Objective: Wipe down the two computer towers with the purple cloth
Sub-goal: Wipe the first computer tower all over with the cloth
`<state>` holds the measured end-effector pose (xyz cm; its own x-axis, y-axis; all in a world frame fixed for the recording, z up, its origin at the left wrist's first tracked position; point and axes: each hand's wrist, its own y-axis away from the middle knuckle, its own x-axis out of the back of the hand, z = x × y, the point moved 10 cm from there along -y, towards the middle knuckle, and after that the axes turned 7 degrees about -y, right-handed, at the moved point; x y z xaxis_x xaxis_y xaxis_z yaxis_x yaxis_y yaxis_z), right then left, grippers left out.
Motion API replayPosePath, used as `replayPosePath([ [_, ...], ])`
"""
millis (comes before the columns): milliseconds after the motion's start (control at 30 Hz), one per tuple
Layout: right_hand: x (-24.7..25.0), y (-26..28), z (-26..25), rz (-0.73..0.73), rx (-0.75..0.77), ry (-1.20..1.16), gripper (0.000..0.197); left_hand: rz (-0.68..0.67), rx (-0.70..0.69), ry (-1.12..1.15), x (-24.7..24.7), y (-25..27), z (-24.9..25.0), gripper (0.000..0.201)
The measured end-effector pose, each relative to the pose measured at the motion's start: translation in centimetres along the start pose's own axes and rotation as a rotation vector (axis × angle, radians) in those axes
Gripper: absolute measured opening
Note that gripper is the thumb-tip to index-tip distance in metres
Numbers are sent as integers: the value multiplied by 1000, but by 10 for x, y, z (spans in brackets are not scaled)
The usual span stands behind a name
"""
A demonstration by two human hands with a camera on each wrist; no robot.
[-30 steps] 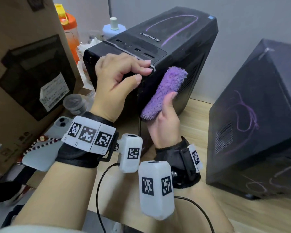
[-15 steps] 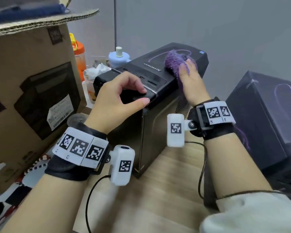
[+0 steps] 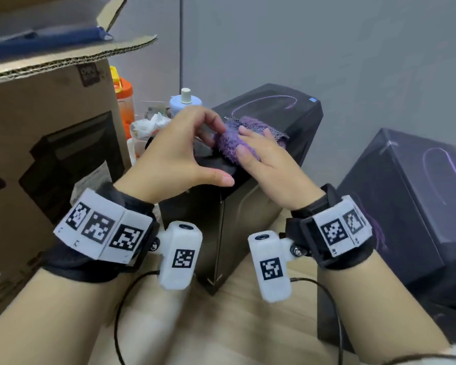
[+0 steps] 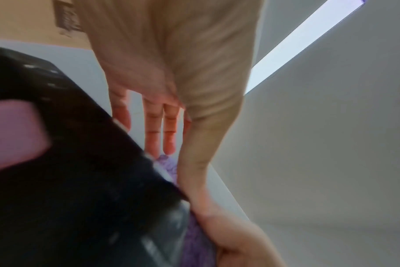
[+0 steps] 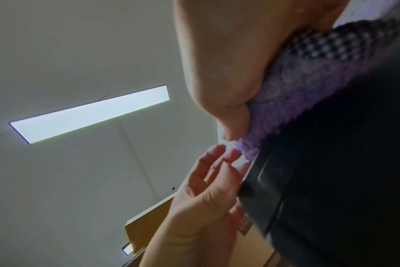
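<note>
A black computer tower [image 3: 282,114] with purple scribbles stands upright in the middle of the head view. The purple cloth [image 3: 229,146] lies bunched on its top near the front. My right hand [image 3: 261,159] presses flat on the cloth with straight fingers. My left hand [image 3: 195,151] arches over the tower's front top edge, thumb out, its fingertips at the cloth's left end without gripping it. The right wrist view shows the cloth [image 5: 297,86] under my palm and the left hand's fingers [image 5: 215,159] loose beside it. A second black tower [image 3: 406,196] stands to the right.
A large cardboard box [image 3: 50,143] with open flaps stands close on the left. An orange bottle [image 3: 124,101], a pale blue bottle [image 3: 186,101] and crumpled tissue [image 3: 150,125] sit behind the first tower. The wooden tabletop [image 3: 234,327] runs between the towers, with a grey wall behind.
My right hand carried the cloth from the tower's side panel up onto its top, then slid it forward. My left hand let go of the front edge and shifted toward the cloth.
</note>
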<state>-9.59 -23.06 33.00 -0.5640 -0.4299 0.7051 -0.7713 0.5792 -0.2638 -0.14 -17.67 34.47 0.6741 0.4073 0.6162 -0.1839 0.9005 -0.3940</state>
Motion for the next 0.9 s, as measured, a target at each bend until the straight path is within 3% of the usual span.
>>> replayPosePath([
  [100,9,-1,8,-64,-66,-41,39,-28,-35,-165,9,-24,16,75],
  [200,25,-18,30,-37,-148,-44,41,-258,167,-391,-3,-42,1,102],
  [267,46,-33,53,31,-234,-35,42,-429,317,-527,-11,-41,-12,109],
  [367,73,-54,87,41,-372,44,45,-544,382,-594,-19,-43,-14,92],
  [533,91,-73,109,81,-535,85,49,-582,419,-602,-22,-47,-16,71],
  [600,81,-73,98,3,-514,152,49,-602,419,-592,-25,-47,-21,67],
  [800,17,-58,40,-307,-161,322,50,-613,379,-602,-27,-49,-16,68],
  [900,8,-52,38,-384,-126,295,50,-644,357,-626,-30,-48,-14,69],
])
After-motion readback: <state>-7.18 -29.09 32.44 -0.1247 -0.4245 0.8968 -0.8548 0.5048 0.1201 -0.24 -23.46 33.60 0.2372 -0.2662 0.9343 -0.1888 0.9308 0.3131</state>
